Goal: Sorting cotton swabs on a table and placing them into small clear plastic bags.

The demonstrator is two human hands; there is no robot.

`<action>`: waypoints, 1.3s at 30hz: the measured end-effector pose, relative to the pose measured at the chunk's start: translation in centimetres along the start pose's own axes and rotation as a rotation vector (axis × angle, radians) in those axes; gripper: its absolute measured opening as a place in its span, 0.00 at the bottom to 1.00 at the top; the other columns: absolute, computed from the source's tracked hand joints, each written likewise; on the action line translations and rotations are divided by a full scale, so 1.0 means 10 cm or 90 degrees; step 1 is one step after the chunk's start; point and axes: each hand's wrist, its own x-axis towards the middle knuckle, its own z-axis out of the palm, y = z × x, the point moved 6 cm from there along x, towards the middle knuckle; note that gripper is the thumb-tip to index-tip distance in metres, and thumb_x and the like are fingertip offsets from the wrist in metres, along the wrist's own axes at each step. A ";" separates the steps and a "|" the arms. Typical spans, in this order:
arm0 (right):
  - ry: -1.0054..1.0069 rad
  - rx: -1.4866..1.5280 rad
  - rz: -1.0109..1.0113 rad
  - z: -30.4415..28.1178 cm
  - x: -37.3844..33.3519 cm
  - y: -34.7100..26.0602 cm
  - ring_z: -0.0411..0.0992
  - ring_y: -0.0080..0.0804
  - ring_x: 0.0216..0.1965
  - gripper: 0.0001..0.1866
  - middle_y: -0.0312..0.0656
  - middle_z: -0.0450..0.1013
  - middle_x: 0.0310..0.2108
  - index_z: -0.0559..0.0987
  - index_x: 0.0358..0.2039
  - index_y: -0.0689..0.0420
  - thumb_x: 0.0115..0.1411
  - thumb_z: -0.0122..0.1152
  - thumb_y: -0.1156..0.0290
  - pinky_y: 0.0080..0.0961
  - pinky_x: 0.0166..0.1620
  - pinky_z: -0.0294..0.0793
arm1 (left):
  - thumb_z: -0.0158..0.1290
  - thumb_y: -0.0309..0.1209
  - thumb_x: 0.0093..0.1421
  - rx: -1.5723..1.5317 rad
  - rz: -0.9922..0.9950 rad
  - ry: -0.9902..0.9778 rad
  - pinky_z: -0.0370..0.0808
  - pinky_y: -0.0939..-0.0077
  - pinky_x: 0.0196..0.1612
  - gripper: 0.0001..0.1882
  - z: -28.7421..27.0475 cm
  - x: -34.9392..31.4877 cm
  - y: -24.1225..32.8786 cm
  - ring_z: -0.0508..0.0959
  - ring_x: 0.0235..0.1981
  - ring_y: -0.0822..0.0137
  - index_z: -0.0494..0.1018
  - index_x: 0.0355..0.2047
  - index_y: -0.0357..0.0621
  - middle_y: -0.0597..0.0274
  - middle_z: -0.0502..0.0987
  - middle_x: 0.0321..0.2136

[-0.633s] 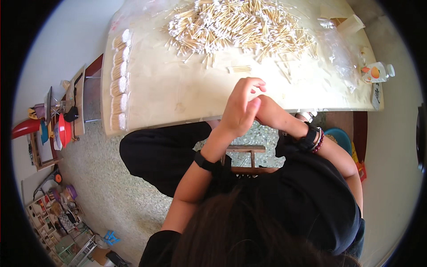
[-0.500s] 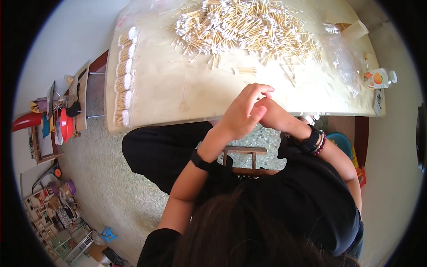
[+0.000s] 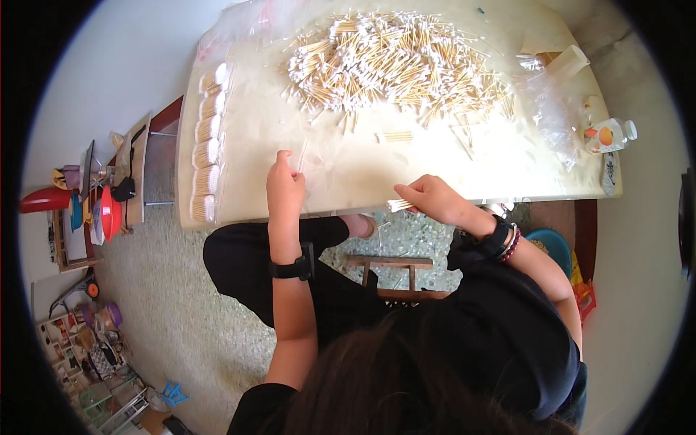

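At the table's near edge, my right hand (image 3: 438, 199) pinches a small bundle of cotton swabs (image 3: 398, 206), whose white tips point left. To its left, my left hand (image 3: 286, 187) hangs low over the tabletop with its fingers curled. A faint clear edge, perhaps thin plastic, shows beside those fingertips; what they hold is hard to make out. Beyond both hands lies a large loose heap of cotton swabs (image 3: 395, 65). A small row of swabs (image 3: 396, 136) sits apart in front of the heap. Packed swab bundles (image 3: 206, 153) line the table's left side.
The pale table (image 3: 333, 181) carries crumpled clear plastic (image 3: 554, 130) and a bottle (image 3: 607, 136) with an orange fruit picture at the right. Clear plastic bags (image 3: 250, 25) lie at the far left. A wooden stool (image 3: 391, 262) stands below; a blue basin (image 3: 552, 250) is at the right.
My hands were together in front of me and have moved apart. The left went left over the table; the right drew back slightly, and the swab bundle in it now shows.
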 end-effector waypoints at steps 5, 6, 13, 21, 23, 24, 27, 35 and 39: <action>0.014 0.017 -0.017 -0.01 0.03 0.06 0.55 0.19 0.15 0.30 0.33 0.58 0.09 0.71 0.12 0.62 0.62 0.48 0.52 0.24 0.21 0.58 | 0.50 0.17 0.48 -0.042 0.000 -0.028 0.71 0.63 0.32 0.23 0.08 -0.07 0.17 0.75 0.26 0.53 0.65 0.46 0.37 0.51 0.73 0.20; 0.027 0.010 -0.021 -0.02 0.04 0.07 0.56 0.20 0.15 0.29 0.34 0.59 0.09 0.71 0.12 0.63 0.62 0.48 0.52 0.25 0.22 0.59 | 0.49 0.17 0.47 -0.108 0.016 -0.089 0.71 0.63 0.32 0.23 0.15 -0.13 0.33 0.75 0.26 0.53 0.64 0.47 0.37 0.51 0.72 0.20; 0.147 -0.198 -0.113 0.00 0.25 0.07 0.72 0.52 0.23 0.25 0.56 0.71 0.17 0.76 0.17 0.65 0.61 0.45 0.57 0.41 0.31 0.72 | 0.50 0.16 0.47 -0.236 0.147 -0.226 0.73 0.71 0.30 0.31 0.58 -0.50 1.02 0.76 0.24 0.60 0.59 0.54 0.42 0.53 0.73 0.23; 0.210 -0.368 -0.148 -0.04 0.35 0.07 0.72 0.53 0.22 0.25 0.55 0.71 0.17 0.76 0.16 0.62 0.62 0.43 0.60 0.43 0.30 0.73 | 0.50 0.15 0.47 -0.254 0.150 -0.159 0.74 0.74 0.31 0.38 0.61 -0.58 1.22 0.73 0.25 0.65 0.55 0.60 0.43 0.54 0.70 0.29; 0.219 -0.381 -0.169 -0.03 0.38 0.07 0.72 0.52 0.22 0.25 0.54 0.71 0.17 0.76 0.15 0.61 0.62 0.43 0.60 0.43 0.29 0.73 | 0.50 0.14 0.47 -0.274 0.138 -0.141 0.74 0.75 0.30 0.37 0.61 -0.58 1.23 0.74 0.25 0.65 0.55 0.60 0.43 0.54 0.70 0.30; 0.228 -0.387 -0.178 -0.03 0.39 0.06 0.72 0.52 0.21 0.24 0.53 0.71 0.16 0.76 0.15 0.61 0.62 0.43 0.61 0.42 0.29 0.73 | 0.51 0.14 0.47 -0.292 0.127 -0.120 0.74 0.75 0.30 0.37 0.59 -0.59 1.23 0.74 0.25 0.66 0.56 0.59 0.43 0.55 0.70 0.30; 0.246 -0.404 -0.199 -0.01 0.40 0.08 0.72 0.51 0.21 0.24 0.52 0.71 0.16 0.75 0.14 0.60 0.62 0.43 0.61 0.41 0.27 0.73 | 0.51 0.14 0.47 -0.319 0.093 -0.112 0.74 0.77 0.29 0.37 0.57 -0.59 1.21 0.75 0.27 0.67 0.56 0.60 0.43 0.55 0.70 0.30; 0.247 -0.549 -0.284 0.07 0.42 0.02 0.73 0.46 0.19 0.19 0.48 0.71 0.15 0.75 0.21 0.58 0.63 0.44 0.61 0.40 0.23 0.72 | 0.55 0.17 0.47 -0.242 0.223 -0.081 0.74 0.71 0.34 0.14 0.39 -0.51 0.99 0.76 0.29 0.58 0.71 0.37 0.37 0.54 0.73 0.30; 0.246 -0.532 -0.289 0.12 0.43 -0.07 0.72 0.44 0.18 0.18 0.45 0.71 0.14 0.74 0.24 0.57 0.64 0.44 0.59 0.38 0.22 0.71 | 0.56 0.20 0.47 -0.219 0.240 -0.117 0.73 0.70 0.36 0.08 0.39 -0.59 1.05 0.75 0.33 0.56 0.72 0.30 0.37 0.54 0.72 0.30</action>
